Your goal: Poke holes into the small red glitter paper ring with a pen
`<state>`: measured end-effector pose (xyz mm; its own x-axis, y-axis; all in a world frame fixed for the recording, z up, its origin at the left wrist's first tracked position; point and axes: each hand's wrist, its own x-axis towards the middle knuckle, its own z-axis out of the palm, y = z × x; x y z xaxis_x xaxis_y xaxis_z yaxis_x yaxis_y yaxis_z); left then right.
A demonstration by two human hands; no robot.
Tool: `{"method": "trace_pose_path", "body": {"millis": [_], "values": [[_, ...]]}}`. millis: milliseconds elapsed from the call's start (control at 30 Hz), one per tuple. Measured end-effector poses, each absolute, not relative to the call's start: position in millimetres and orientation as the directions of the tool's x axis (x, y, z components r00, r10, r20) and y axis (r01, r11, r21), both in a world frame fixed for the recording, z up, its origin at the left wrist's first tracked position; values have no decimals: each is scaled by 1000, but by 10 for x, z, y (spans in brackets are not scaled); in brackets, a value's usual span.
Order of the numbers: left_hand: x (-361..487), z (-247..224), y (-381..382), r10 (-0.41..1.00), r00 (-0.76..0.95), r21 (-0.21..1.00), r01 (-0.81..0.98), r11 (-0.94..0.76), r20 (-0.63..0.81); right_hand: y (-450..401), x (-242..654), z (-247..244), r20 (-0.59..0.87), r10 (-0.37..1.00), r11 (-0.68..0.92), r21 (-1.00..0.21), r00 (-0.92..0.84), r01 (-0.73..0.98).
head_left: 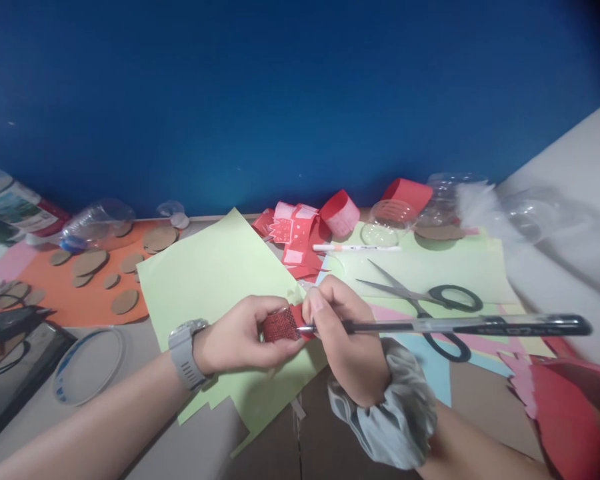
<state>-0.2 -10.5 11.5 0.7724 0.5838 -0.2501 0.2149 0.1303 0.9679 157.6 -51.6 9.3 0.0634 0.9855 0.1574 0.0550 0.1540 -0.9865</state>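
Between the thumb and fingers of my left hand (245, 331) is a small red piece (280, 325) covered with a dark marked pattern. My right hand (347, 327) grips a black pen (455, 325); its tip touches or nearly touches the right end of the red piece, and its long barrel points to the right. The right fingertips are also close against that red piece, partly hiding its end. Beneath both hands lies a large light green paper sheet (205, 267) with cut lower edges.
Black-handled scissors (420, 297) lie half open on coloured paper at right. A white marker (357, 248) rests near red paper cutouts (300, 233). Cardboard discs (90, 262) lie on orange paper at left, near a tape ring (90, 367). A blue wall (300, 100) stands behind.
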Motion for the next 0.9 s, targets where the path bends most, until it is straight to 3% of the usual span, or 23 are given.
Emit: {"method": "trace_pose_path", "body": {"millis": [333, 900], "values": [[5, 104, -72, 647, 750, 972, 227, -53, -139, -518, 1564, 67, 116, 992, 109, -986, 46, 127], [-2, 99, -56, 636, 754, 967, 250, -46, -164, -502, 1561, 50, 138, 989, 127, -979, 58, 158]]}}
